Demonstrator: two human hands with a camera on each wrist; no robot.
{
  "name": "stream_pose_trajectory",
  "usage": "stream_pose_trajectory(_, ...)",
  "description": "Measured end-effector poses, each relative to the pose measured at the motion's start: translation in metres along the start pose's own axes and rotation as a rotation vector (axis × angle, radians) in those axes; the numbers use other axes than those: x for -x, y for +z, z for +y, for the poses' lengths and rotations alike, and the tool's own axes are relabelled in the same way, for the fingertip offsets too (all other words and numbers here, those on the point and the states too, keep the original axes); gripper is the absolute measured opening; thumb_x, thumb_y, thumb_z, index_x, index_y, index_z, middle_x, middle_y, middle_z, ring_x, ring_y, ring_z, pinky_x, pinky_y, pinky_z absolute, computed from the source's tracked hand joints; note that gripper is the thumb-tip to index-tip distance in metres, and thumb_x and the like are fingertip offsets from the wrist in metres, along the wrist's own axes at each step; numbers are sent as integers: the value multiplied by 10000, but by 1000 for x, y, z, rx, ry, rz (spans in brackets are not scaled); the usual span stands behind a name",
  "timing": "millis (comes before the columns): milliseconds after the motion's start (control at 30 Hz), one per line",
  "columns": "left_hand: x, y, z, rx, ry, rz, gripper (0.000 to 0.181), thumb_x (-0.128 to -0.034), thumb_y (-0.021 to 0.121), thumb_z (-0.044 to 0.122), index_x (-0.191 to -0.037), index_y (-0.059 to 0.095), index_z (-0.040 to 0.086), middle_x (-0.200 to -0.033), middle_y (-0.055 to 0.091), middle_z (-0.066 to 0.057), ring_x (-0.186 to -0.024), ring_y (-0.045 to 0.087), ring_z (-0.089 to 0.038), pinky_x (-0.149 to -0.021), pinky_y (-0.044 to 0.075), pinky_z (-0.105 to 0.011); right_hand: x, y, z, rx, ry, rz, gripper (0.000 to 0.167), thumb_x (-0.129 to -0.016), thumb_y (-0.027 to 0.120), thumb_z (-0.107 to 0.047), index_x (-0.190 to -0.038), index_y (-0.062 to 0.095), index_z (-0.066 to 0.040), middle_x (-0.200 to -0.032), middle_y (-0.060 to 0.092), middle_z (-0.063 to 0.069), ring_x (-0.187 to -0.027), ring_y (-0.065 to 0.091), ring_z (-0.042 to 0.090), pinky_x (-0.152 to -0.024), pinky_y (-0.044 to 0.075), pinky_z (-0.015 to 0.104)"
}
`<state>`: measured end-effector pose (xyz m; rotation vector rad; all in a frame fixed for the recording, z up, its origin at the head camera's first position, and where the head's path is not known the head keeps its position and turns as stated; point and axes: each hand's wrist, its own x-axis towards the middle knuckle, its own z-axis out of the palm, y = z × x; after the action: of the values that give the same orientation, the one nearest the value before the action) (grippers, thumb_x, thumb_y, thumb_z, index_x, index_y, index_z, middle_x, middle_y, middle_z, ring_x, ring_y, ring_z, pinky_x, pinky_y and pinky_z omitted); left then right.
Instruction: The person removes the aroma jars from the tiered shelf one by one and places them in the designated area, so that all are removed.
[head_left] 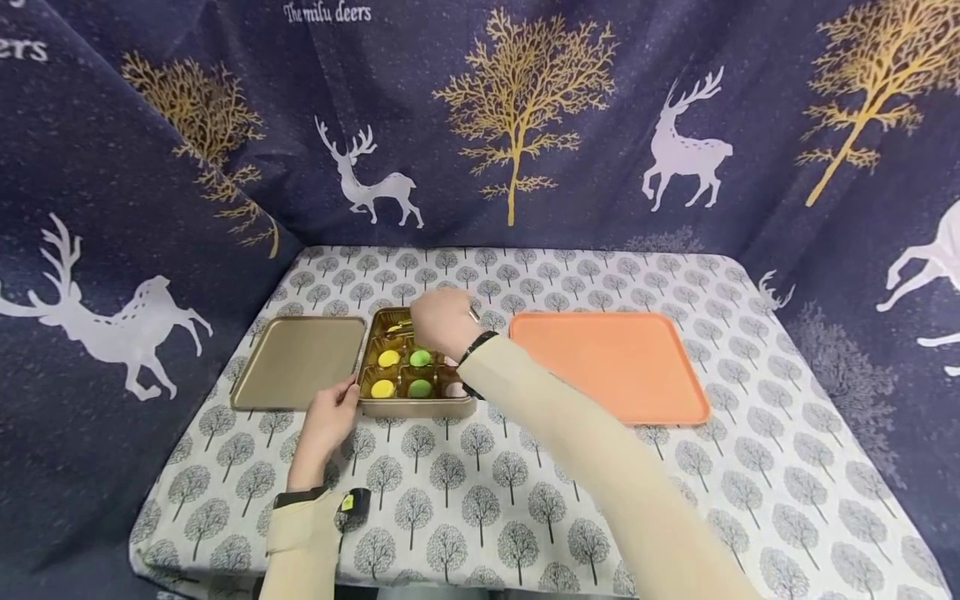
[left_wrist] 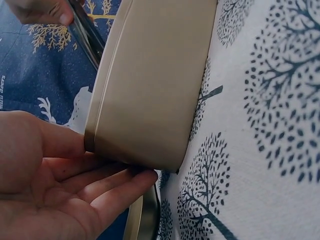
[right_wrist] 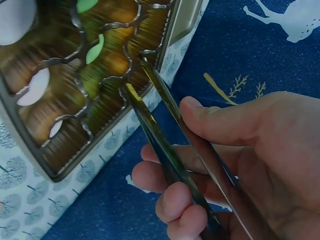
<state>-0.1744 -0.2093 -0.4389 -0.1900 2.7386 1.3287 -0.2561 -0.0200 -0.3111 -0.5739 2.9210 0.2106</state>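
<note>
A gold tin box [head_left: 417, 408] holds a brown divided insert with round macaron-like pieces: yellow pieces [head_left: 388, 358], green pieces [head_left: 421, 389] and pale ones [head_left: 454, 390]. At its near left corner, my left hand [head_left: 332, 419] grips the box, thumb on the rim and fingers against the side [left_wrist: 150, 85]. Over the far part of the box, my right hand [head_left: 444, 321] holds metal tongs [right_wrist: 172, 107] between thumb and fingers. Their toothed tips stand apart at the insert's edge cells, with nothing visible between them. The right forearm partly hides the pale pieces.
Left of the box lies a flat gold lid [head_left: 300, 362], close beside it. An orange tray [head_left: 607, 358] lies to the right, its near left part behind the right sleeve. A tree-print cloth [head_left: 480, 500] covers the table, and a dark blue deer-print curtain [head_left: 585, 200] surrounds it.
</note>
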Motion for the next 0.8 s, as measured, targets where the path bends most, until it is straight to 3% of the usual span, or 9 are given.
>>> stream_pose_trajectory(100,-1,0,0,0,2,2,470,-1057,361,181,-1464,368,-53,-1464,401,-302,-1391,337,-453,-1142,293,-547,-4,-6,-5,35,4,-27,207,-960,527,-187,-1016,726,-167,-956,702,0,-789,601,143,-696,541,284)
stream_pose_trajectory(200,0,-1,0,5,-9,6,468,-1056,363,181,-1463,371,-49,-1462,406,-304,-1391,338,-455,-1140,292,-554,-7,-13,-9,70,17,-61,234,-988,508,-224,-1071,724,-191,-1004,703,-20,-732,531,110,-624,452,235)
stream_pose_trajectory(333,1,-2,0,3,-10,15,465,-1053,368,176,-1456,377,-56,-1459,405,-306,-1389,337,-461,-1145,277,-561,-9,-17,-15,99,48,-109,251,-1006,492,-279,-1075,726,-221,-1006,696,-50,-679,458,86,-560,342,231)
stream_pose_trajectory(533,1,-2,-1,-15,9,7,466,-1055,357,175,-1458,368,-61,-1463,398,-301,-1391,335,-455,-1143,283,-558,-10,-22,-20,114,105,-153,232,-998,502,-336,-1109,692,-262,-954,616,-80,-703,412,87,-569,293,235)
stream_pose_trajectory(700,-1,0,-1,-3,-2,1,468,-1057,352,185,-1465,367,-43,-1476,388,-287,-1402,325,-441,-1147,275,-557,-15,-26,-23,110,142,-166,259,-995,492,-346,-1146,685,-263,-1003,619,-78,-771,471,84,-652,361,231)
stream_pose_trajectory(800,-1,0,-1,-1,3,3,465,-1057,354,182,-1463,371,-44,-1479,385,-284,-1403,324,-437,-1147,273,-563,-19,-28,-28,111,168,-182,308,-1005,466,-359,-1236,649,-268,-1138,640,-82,-903,545,84,-784,442,246)
